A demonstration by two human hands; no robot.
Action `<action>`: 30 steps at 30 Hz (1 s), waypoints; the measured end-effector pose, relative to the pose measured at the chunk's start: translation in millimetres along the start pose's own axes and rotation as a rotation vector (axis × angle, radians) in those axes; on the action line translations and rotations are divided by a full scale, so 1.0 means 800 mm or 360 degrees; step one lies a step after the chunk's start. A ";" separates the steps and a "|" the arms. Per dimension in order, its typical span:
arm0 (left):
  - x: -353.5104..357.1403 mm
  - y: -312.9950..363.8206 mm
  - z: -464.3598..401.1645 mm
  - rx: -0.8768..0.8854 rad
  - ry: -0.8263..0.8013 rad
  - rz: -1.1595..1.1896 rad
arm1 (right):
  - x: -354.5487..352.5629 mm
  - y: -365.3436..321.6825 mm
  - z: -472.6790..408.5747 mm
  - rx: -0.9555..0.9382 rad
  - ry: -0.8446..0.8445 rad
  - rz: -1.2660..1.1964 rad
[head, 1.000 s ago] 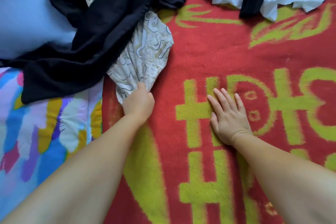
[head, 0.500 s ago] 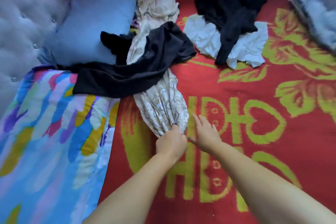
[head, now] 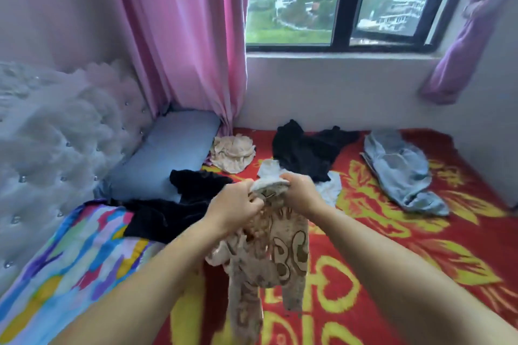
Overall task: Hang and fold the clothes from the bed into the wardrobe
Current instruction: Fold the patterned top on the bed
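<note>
Bedroom, red blanket. Patterned garment lifted at centre, fingers of left hand and right hand curled tight on its top edge. Unsorted: black clothes twelve o'clock, jeans two o'clock. Wardrobe unseen; early stage, judged.

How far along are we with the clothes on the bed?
Early on. Nothing visibly done: no wardrobe or folded pile in view. In hand: the left hand and right hand grip the top of a patterned beige garment, lifted off the red blanket. Left on the bed: two black garments, a cream garment, a white garment and light-blue jeans.
</note>
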State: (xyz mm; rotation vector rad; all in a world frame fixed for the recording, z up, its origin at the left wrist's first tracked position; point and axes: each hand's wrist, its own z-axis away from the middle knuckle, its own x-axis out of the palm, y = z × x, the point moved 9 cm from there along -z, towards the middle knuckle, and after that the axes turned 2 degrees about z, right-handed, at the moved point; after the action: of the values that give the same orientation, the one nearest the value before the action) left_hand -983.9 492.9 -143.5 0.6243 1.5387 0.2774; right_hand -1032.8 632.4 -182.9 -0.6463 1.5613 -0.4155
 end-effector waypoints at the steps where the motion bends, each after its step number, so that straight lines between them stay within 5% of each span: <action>1: -0.017 0.012 -0.007 0.0052 -0.0003 0.0001 | -0.033 -0.011 0.000 -0.0010 0.0068 -0.0019; 5: -0.070 0.050 -0.019 0.0193 0.0015 -0.0034 | -0.127 -0.053 0.005 -0.0008 0.0151 0.0032; 14: -0.233 0.113 -0.034 0.0275 0.0496 0.0204 | -0.347 -0.178 0.018 -0.0231 0.0725 0.0291; 21: -0.269 0.097 -0.037 0.0185 0.0476 -0.0011 | -0.349 -0.202 0.052 -0.0468 0.0299 0.0959; 24: -0.267 0.097 -0.032 0.0197 0.0477 -0.0031 | -0.342 -0.213 0.069 -0.0557 0.0384 0.1309; 27: -0.274 0.102 -0.029 0.0261 0.0545 0.0254 | -0.352 -0.211 0.073 -0.0509 0.0550 0.1366; 30: -0.279 0.124 -0.026 0.0389 0.0501 0.0636 | -0.343 -0.194 0.065 -0.0355 0.0321 0.1181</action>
State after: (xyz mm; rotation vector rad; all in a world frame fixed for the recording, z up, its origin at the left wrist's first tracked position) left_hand -991.9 457.3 99.3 1.1276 1.7555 0.5135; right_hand -955.4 690.0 122.1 -0.1550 1.9253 0.2627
